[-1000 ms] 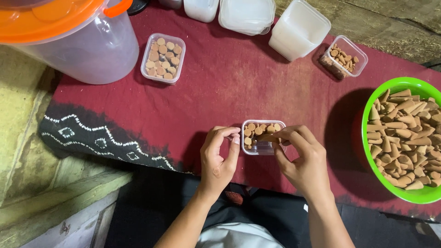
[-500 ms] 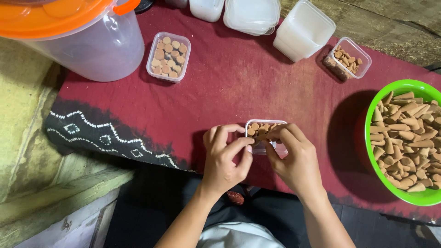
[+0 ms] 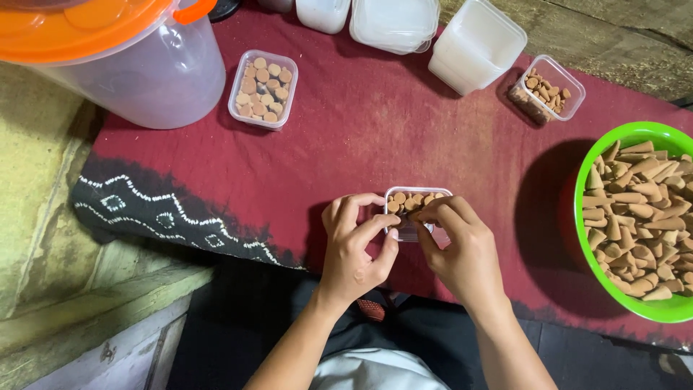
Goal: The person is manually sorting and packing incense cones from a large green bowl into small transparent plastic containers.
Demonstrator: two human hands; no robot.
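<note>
A small clear plastic box (image 3: 415,198) partly filled with brown cone-shaped pieces rests on the dark red cloth (image 3: 375,137). My left hand (image 3: 355,249) grips its left side with thumb and fingers. My right hand (image 3: 458,249) reaches over its front edge, fingertips pinched on a cone inside the box. Both hands hide the near half of the box.
A green bowl (image 3: 635,220) heaped with cones sits at right. A filled clear box (image 3: 263,88) stands at back left, another partly filled box (image 3: 548,88) at back right. Stacked empty white containers (image 3: 476,43) line the back. A large clear jug (image 3: 137,58) with an orange lid is at far left.
My hands have closed in over the small box. The right hand's fingers moved from its right edge down into it, and the left hand curled tighter around its side.
</note>
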